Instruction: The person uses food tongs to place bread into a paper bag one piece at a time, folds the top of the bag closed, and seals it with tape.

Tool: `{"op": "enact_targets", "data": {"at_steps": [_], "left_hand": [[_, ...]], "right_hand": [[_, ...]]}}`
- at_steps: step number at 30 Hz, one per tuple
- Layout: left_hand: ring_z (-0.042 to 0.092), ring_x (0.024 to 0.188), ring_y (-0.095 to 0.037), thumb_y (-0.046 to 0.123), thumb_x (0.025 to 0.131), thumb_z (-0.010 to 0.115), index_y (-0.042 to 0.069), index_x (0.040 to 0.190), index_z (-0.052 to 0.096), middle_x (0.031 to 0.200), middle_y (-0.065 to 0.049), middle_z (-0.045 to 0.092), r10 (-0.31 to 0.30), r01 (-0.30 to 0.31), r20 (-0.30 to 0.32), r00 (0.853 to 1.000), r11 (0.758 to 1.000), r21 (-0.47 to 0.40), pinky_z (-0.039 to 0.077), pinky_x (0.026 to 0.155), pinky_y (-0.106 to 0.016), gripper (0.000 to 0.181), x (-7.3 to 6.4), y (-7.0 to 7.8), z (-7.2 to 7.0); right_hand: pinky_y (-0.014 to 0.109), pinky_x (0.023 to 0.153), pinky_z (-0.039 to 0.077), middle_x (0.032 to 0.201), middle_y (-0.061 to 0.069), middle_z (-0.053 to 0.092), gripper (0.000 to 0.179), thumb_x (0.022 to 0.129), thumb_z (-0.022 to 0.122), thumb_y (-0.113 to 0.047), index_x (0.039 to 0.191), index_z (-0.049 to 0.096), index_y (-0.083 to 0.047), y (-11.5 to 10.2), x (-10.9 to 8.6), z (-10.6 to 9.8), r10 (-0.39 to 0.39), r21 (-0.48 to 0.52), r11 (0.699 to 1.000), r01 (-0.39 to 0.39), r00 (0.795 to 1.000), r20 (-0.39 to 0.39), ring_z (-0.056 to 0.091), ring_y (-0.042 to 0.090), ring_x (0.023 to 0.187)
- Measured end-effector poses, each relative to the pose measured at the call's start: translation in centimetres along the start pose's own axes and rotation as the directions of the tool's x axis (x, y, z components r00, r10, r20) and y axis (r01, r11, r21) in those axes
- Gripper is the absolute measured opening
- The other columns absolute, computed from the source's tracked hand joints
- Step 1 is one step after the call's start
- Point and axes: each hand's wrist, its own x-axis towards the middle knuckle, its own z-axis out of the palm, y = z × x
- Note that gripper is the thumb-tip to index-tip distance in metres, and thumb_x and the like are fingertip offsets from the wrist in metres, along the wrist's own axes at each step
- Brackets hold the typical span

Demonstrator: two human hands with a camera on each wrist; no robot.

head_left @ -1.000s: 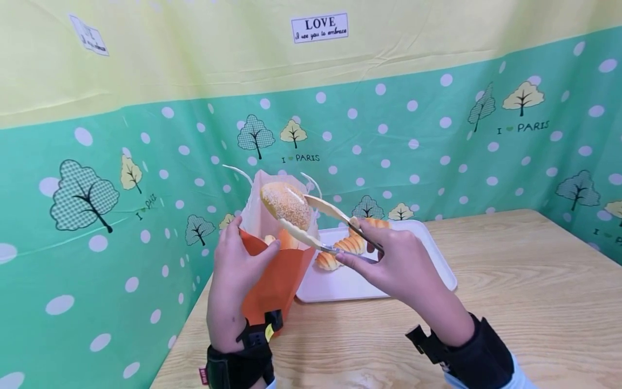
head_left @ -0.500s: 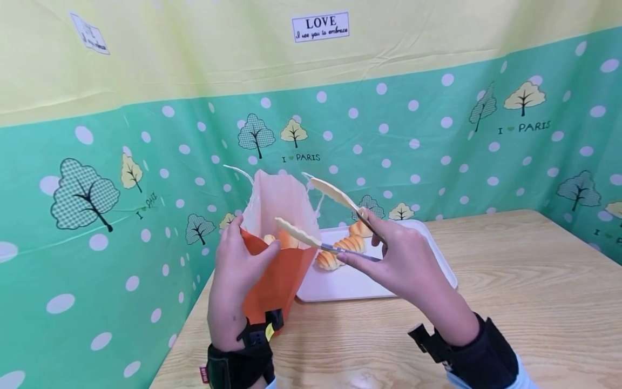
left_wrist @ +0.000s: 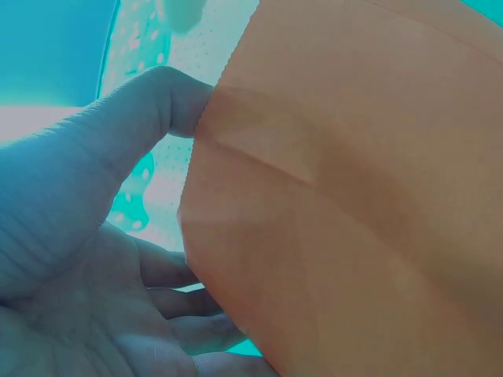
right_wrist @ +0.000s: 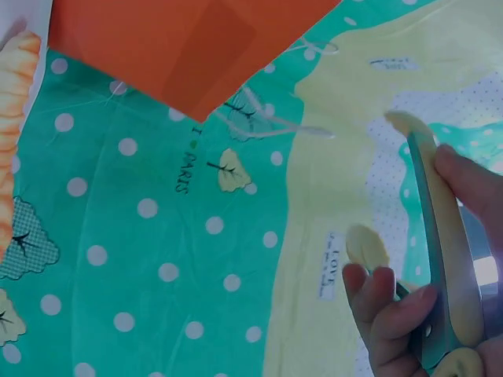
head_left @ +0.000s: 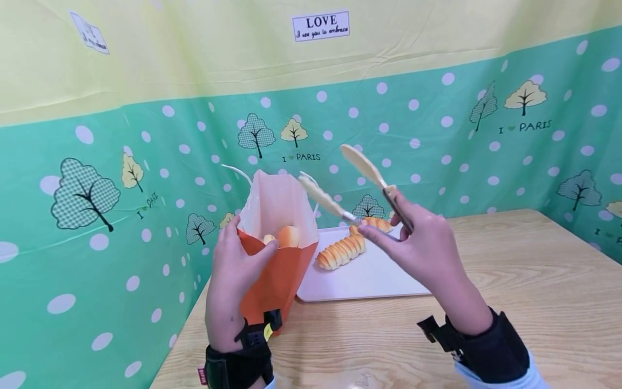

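My left hand [head_left: 238,270] grips the left side of an upright orange paper bag [head_left: 272,281], thumb at the rim. In the left wrist view the bag's orange wall [left_wrist: 338,204] hides the tips of several fingers. Pieces of bread [head_left: 289,236] show inside the bag's pale mouth; what lies deeper is hidden. My right hand [head_left: 427,243] holds a pair of tongs [head_left: 350,216] with beige tips, spread apart and with nothing between them, above and right of the bag. In the right wrist view the thumb and fingers wrap the tongs' handles [right_wrist: 448,243].
A white tray [head_left: 364,286] lies right of the bag on the wooden table [head_left: 510,281]. It bears a ridged bread roll [head_left: 342,252] and, behind that, more bread [head_left: 378,224]. White string handles [head_left: 238,172] stick up from the bag. A patterned curtain [head_left: 413,119] hangs behind.
A sugared bun between the tongs' tips one second ago is out of sight after the tips parted over the bag. My right hand has drawn the tongs up and right. The left hand stayed.
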Motion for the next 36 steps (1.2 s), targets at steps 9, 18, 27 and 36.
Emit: {"op": "enact_targets", "data": {"at_steps": [9,18,27,36], "left_hand": [[0.042,0.118,-0.036,0.034,0.079,0.066,0.006,0.148,0.017,0.137,-0.021,0.038,0.004,-0.004,-0.008,1.000,1.000,-0.002,0.053,0.086,-0.057,0.088,0.0,-0.1,-0.2],[0.042,0.117,-0.035,0.033,0.079,0.066,0.005,0.147,0.018,0.137,-0.021,0.038,0.011,-0.011,0.004,1.000,1.000,-0.018,0.053,0.088,-0.057,0.088,-0.1,-0.1,-0.3],[0.043,0.117,-0.035,0.032,0.078,0.067,0.006,0.147,0.017,0.136,-0.021,0.039,0.007,-0.007,0.000,1.000,1.000,-0.019,0.053,0.086,-0.056,0.089,-0.1,-0.3,-0.3],[0.041,0.119,-0.036,0.033,0.079,0.066,0.006,0.148,0.016,0.137,-0.021,0.037,-0.003,0.003,0.006,1.000,1.000,-0.026,0.053,0.087,-0.057,0.089,-0.2,-0.5,-0.7]], "right_hand": [[0.030,0.037,0.032,0.059,0.008,0.055,0.081,0.068,0.067,-0.061,0.125,0.057,-0.004,3.8,-1.0,4.1,0.159,-0.214,0.968,-0.130,0.980,0.123,0.044,0.020,0.046],[0.034,0.033,0.040,0.056,0.007,0.055,0.087,0.058,0.073,-0.063,0.114,0.062,0.003,4.5,-4.3,10.3,0.151,-0.374,0.927,0.028,0.885,0.440,0.048,0.021,0.044],[0.035,0.036,0.040,0.053,-0.001,0.049,0.044,0.063,0.076,-0.052,0.068,0.055,-0.013,4.5,-4.6,10.6,0.071,-0.373,0.914,0.161,0.841,0.536,0.048,0.017,0.047],[0.037,0.043,0.044,0.064,0.001,0.060,0.050,0.060,0.075,-0.056,0.084,0.066,-0.013,6.2,-3.8,4.3,0.123,-0.407,0.896,0.179,0.781,0.613,0.054,0.019,0.056]]}}
